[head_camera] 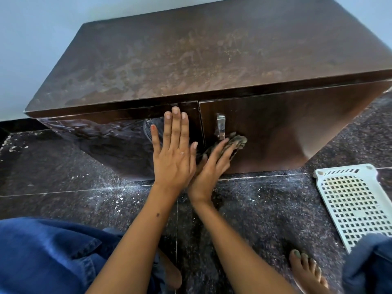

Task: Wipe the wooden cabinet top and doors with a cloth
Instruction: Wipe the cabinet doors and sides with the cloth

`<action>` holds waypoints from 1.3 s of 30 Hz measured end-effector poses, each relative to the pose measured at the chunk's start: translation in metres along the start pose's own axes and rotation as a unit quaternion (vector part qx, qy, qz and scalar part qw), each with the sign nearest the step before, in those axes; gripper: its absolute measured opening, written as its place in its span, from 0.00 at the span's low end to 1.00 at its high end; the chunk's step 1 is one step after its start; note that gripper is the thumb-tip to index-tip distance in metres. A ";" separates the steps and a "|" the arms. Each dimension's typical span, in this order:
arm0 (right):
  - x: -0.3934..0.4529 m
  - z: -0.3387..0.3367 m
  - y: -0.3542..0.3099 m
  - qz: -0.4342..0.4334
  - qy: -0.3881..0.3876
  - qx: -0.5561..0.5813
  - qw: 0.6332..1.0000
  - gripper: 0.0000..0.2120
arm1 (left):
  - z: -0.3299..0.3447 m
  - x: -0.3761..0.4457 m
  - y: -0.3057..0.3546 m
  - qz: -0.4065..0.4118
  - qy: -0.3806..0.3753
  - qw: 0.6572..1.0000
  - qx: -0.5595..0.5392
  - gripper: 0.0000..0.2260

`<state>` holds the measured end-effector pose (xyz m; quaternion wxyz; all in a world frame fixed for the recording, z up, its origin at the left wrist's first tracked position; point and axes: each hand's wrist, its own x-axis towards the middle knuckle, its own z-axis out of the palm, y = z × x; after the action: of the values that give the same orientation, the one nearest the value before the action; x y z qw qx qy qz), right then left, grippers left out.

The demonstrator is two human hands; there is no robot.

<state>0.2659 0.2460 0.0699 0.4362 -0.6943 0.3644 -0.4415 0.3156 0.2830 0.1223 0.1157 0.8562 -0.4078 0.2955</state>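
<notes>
A low dark wooden cabinet stands against the wall; its top [212, 54] is streaked with dust. My left hand [175, 153] lies flat with straight fingers against the left door [110, 141], near the seam between the doors. My right hand [212, 166] presses a dirty grey cloth [238, 141] against the right door [275, 128], just below the metal handle [221, 126]. The right hand is motion-blurred and its fingers lie stretched over the cloth.
The floor [84, 172] is dark speckled stone with white dust. A white perforated plastic tray [352, 202] lies on the floor at the right. My bare foot [307, 270] and blue denim-clad knees are at the bottom.
</notes>
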 end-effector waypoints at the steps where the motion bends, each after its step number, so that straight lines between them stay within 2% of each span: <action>1: -0.001 -0.004 0.010 -0.026 -0.031 -0.030 0.999 0.31 | 0.000 0.000 -0.001 0.002 0.001 1.000 0.004 0.29; 4: 0.009 -0.024 0.037 -0.088 -0.049 -0.132 0.986 0.38 | 0.000 0.000 0.000 0.002 0.004 1.000 0.006 0.28; 7: 0.031 -0.042 0.041 -0.112 0.016 -0.157 0.981 0.40 | 0.001 0.000 0.004 -0.010 0.012 1.000 -0.004 0.29; 10: 0.058 -0.051 0.026 -0.083 0.110 -0.130 0.982 0.36 | 0.001 0.001 0.007 -0.021 0.018 1.000 -0.009 0.29; 13: 0.069 -0.050 0.009 -0.118 0.153 -0.120 0.974 0.32 | 0.002 0.001 0.010 -0.024 0.019 0.999 -0.019 0.28; 16: 0.063 -0.046 0.005 -0.192 0.129 -0.170 0.958 0.30 | -0.001 0.000 0.009 -0.019 0.010 1.000 -0.018 0.29; 19: 0.053 -0.045 0.013 -0.242 0.067 -0.223 0.942 0.32 | -0.003 -0.001 0.010 -0.018 -0.002 1.000 -0.013 0.28; 22: 0.041 -0.055 0.028 -0.225 -0.035 -0.252 0.941 0.35 | -0.006 -0.002 0.008 -0.008 -0.019 1.000 -0.008 0.29; 25: 0.035 -0.072 0.044 -0.188 -0.122 -0.276 0.935 0.45 | -0.011 -0.002 0.000 0.016 -0.041 0.999 0.008 0.29; 27: 0.041 -0.086 0.044 -0.139 -0.121 -0.273 0.944 0.49 | -0.016 -0.001 -0.004 0.032 -0.046 0.998 0.017 0.29; 30: 0.060 -0.100 0.031 -0.106 -0.054 -0.256 0.959 0.47 | -0.019 -0.002 -0.005 0.041 -0.053 0.997 0.026 0.28; 33: 0.073 -0.101 0.005 -0.138 -0.012 -0.214 0.967 0.43 | -0.019 -0.003 -0.003 0.041 -0.056 0.997 0.027 0.29; 39: 0.056 -0.077 -0.026 -0.236 -0.056 -0.214 0.946 0.37 | -0.021 -0.003 0.003 0.016 -0.070 0.997 0.010 0.28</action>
<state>0.2170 0.1832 0.1281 0.1807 -0.8610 0.2505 -0.4041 0.3038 0.2923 0.1370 0.0740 0.8690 -0.4258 0.2409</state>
